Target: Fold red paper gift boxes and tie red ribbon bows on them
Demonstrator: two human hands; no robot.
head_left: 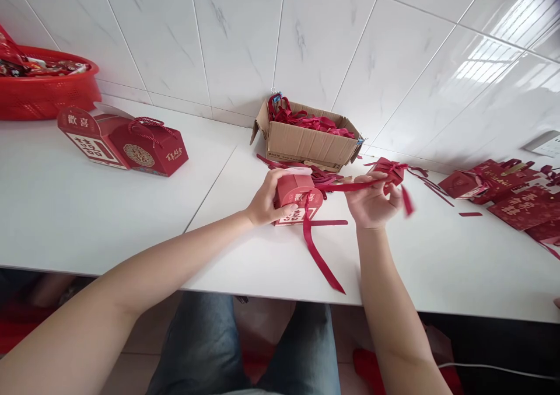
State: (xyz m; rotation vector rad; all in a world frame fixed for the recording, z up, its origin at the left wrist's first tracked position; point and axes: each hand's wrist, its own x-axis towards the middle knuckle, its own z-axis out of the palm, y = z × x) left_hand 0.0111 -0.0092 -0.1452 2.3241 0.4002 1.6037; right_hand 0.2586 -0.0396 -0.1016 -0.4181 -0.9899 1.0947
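Observation:
My left hand (268, 199) is closed around the left side of a small red gift box (292, 196) with a rounded, lettered front flap. A dark red ribbon (321, 258) runs from the box; one end hangs down its front and lies on the white table. My right hand (375, 201), to the right of the box, pinches the other stretch of this ribbon, whose loose tip dangles past the fingers, blurred. Just behind the right hand sits another red box (389, 170) with a ribbon bow, partly covered by the fingers.
A cardboard carton (306, 143) of red ribbons stands by the tiled wall, with loose ribbons before it. Two red boxes (153, 153) stand at left, near a red basket (48, 94) of wrapped items. Several red boxes (520, 199) are grouped at right on the white table (144, 226).

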